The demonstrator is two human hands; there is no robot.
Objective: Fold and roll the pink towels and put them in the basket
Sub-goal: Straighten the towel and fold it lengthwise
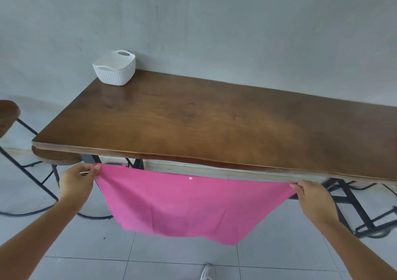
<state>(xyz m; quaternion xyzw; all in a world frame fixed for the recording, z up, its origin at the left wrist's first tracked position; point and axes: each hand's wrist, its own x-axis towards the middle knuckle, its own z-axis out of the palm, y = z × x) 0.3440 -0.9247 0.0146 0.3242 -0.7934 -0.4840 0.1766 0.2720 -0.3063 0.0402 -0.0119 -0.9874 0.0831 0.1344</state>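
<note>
Grey wall point(214, 21) fills the upper half of the view, and the dark wooden counter point(193, 118) set against it runs out of frame on the right, so its far end cannot be seen. Black metal legs point(348, 196) under it are partly hidden by the counter's edge and blurred towards the corner. One wooden stool point(8, 114) is cut off at the left border; a second stool point(55, 158) sits tucked half under the counter's near left corner. Only the toe of a white shoe point(208, 272) shows at the bottom edge, on the pale tiled floor point(75, 264).

A white woven-pattern basket point(115, 68) stands at the counter's far left corner, close to the wall (its near wall hides most of the inside, so what it holds cannot be told).

The pink towel point(189, 206) hangs in the air in front of and below the counter's near edge, stretched wide between the two hands. The left hand point(78, 180) pinches its upper left corner between thumb and curled fingers; the right hand point(313, 196) pinches the upper right corner the same way. A small white dot point(190, 178) sits near the towel's top edge.
</note>
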